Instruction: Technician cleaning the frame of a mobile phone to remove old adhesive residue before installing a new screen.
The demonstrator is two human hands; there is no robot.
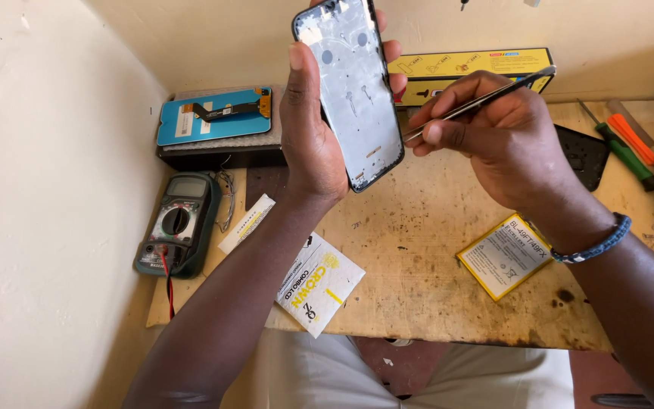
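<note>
My left hand (313, 129) holds a phone frame (353, 91) upright above the wooden bench, its bare silver inner side facing me and its black rim gripped by thumb and fingers. My right hand (493, 140) pinches a pair of metal tweezers (486, 98), whose tip touches the frame's right edge near the middle. A beaded band sits on my right wrist.
On the worn wooden bench (418, 257) lie a yellow-edged phone battery (505, 255), a white packet (318, 284), a multimeter (178, 225), a blue screen panel (213, 115) on a dark block, a yellow box (471, 72), a black triangular pad (583, 154) and green and orange screwdrivers (628, 148).
</note>
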